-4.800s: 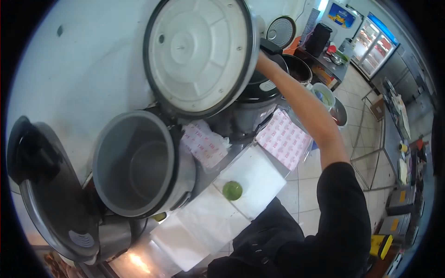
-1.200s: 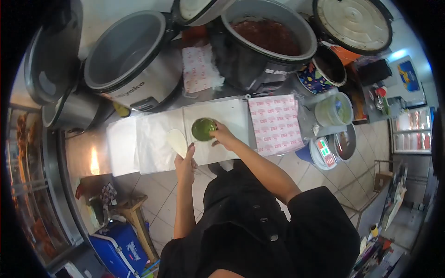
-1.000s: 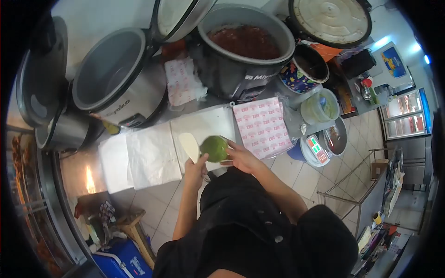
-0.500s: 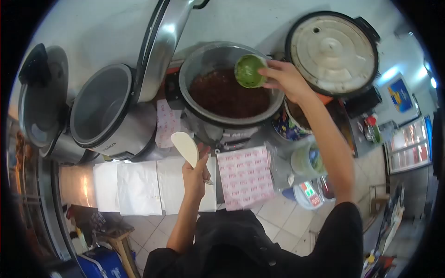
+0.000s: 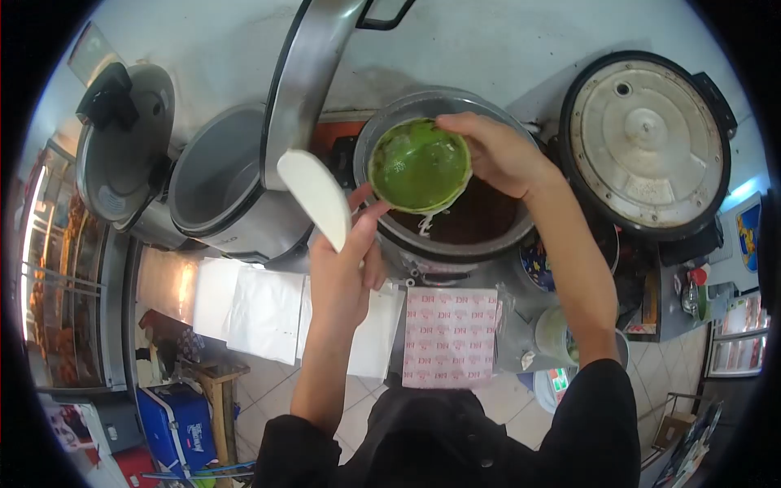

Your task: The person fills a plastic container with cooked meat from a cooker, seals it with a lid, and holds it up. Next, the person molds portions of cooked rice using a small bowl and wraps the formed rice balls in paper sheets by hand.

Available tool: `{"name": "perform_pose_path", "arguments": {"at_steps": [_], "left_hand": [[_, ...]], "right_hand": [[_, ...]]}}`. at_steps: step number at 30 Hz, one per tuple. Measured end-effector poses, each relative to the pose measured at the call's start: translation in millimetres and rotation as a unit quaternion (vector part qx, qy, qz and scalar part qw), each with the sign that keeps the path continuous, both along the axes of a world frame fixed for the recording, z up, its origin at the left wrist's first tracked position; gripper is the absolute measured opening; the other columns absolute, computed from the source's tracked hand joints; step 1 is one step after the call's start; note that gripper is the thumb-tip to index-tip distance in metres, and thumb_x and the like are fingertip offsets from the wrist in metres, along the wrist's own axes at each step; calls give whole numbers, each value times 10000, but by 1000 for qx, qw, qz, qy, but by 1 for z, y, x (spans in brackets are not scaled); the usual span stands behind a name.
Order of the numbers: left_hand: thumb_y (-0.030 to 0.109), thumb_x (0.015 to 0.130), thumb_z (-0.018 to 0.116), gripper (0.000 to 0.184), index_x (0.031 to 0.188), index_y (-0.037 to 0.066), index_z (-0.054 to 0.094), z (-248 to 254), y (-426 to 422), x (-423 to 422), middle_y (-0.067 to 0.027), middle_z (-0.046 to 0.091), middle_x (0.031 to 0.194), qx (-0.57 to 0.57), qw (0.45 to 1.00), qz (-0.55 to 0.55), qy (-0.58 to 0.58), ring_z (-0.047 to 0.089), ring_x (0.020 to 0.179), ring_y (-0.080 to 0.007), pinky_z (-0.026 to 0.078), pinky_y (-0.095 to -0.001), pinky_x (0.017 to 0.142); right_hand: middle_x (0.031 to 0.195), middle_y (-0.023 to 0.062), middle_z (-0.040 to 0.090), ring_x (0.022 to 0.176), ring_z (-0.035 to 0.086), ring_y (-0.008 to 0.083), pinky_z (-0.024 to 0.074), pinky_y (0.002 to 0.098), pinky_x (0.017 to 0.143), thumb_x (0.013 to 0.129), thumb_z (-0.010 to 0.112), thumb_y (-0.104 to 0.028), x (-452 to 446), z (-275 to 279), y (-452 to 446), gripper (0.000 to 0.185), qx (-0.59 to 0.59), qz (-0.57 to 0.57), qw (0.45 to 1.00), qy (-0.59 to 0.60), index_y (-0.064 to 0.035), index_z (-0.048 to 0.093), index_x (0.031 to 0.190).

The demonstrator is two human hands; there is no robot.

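Observation:
My right hand point(image 5: 508, 159) grips the rim of a small green bowl point(image 5: 419, 167) from the right. The bowl is tilted so its wet, glossy inside faces me. It hangs over a large open rice cooker point(image 5: 378, 122) that holds dark reddish-brown food point(image 5: 488, 215). Closed around a white rice paddle point(image 5: 316, 195), my left hand point(image 5: 346, 281) has the blade pointing up and its fingertips at the bowl's lower left edge. Some white bits show beneath the bowl; I cannot tell what they are.
Left stands another open rice cooker point(image 5: 215, 171) with its lid point(image 5: 305, 89) raised. A round lid point(image 5: 647, 138) is at the right. Printed pink-and-white paper point(image 5: 451, 337) and white sheets point(image 5: 264, 313) lie along the counter's front. A blue cooler point(image 5: 175, 431) sits lower left.
The bowl has come closer to me and left, tilting its inside toward me. My left hand has risen with the paddle to meet the bowl. The camera view has shifted too.

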State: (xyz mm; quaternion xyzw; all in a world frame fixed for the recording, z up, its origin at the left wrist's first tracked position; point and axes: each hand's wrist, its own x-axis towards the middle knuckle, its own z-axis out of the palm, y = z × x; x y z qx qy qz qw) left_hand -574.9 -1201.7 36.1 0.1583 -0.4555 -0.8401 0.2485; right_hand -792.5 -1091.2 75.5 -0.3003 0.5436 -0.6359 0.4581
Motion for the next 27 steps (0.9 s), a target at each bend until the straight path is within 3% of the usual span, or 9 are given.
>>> {"name": "perform_pose_path", "arguments": {"at_steps": [2, 4, 5, 8, 9, 12, 13, 17, 27], "left_hand": [[177, 938, 616, 350, 1214, -7, 504, 6, 6, 6, -58, 588, 903, 36, 999, -25, -24, 363, 425, -64, 305, -247, 409], [175, 933, 620, 278, 1141, 20, 520, 6, 11, 19, -11, 542, 830, 67, 997, -42, -18, 373, 443, -73, 299, -245, 415], [198, 941, 607, 186, 1031, 54, 532, 2, 12, 29, 5, 564, 853, 89, 995, -33, 7, 371, 469, -57, 292, -231, 423], [255, 974, 549, 223, 1062, 50, 558, -9, 10, 59, -63, 638, 995, 261, 965, -6, 19, 326, 434, -10, 286, -169, 385], [282, 957, 582, 220, 1031, 75, 568, -12, 5, 71, 4, 607, 940, 294, 955, -36, 21, 338, 457, -15, 282, -192, 420], [302, 958, 578, 260, 1093, 81, 562, -18, -5, 102, -13, 622, 995, 362, 928, -41, 72, 338, 447, -7, 292, -167, 416], [324, 964, 562, 329, 1161, 60, 551, -19, -9, 112, -91, 623, 1080, 367, 926, -29, 87, 337, 434, 4, 332, -148, 415], [357, 981, 519, 446, 1259, 7, 509, -16, -20, 144, -228, 569, 1180, 428, 890, 0, 156, 359, 429, 9, 392, -129, 430], [323, 981, 521, 463, 1251, -51, 488, -25, -25, 191, -279, 582, 1129, 517, 823, -26, 234, 424, 462, -14, 410, -165, 446]], "right_hand": [[1052, 45, 685, 982, 618, 154, 449, 343, 922, 927, 577, -460, 34, 0, 2, 482, 0, -19, 1000, -22, -29, 666, 1123], [1055, 51, 682, 977, 621, 146, 462, 336, 910, 943, 552, -492, 67, 0, 4, 512, -12, -35, 998, -43, -27, 665, 1126], [1049, 54, 677, 945, 615, 132, 507, 302, 802, 960, 508, -536, 79, -6, 6, 578, -38, -27, 997, -66, -3, 658, 1128], [1047, 64, 667, 878, 594, 128, 523, 270, 670, 967, 500, -534, 129, -19, 5, 592, -44, -36, 993, -108, 13, 653, 1130], [961, 57, 675, 711, 547, 110, 464, 240, 531, 975, 519, -481, 142, -29, 3, 551, -42, -33, 995, -88, 23, 643, 1159], [816, 38, 667, 600, 488, 78, 392, 236, 497, 975, 545, -417, 166, -36, 5, 498, 75, 25, 997, -22, 20, 629, 1198], [697, 13, 633, 551, 455, 51, 335, 232, 488, 954, 584, -345, 182, -35, 3, 426, 41, -26, 999, -2, 19, 653, 1166], [682, 1, 608, 570, 445, 25, 331, 212, 503, 911, 648, -172, 217, -32, 2, 231, 27, -12, 995, 90, -5, 712, 1056], [633, -18, 561, 604, 472, 39, 361, 221, 538, 914, 646, -157, 272, -52, -3, 188, -22, -21, 987, 157, 0, 740, 956]]}}
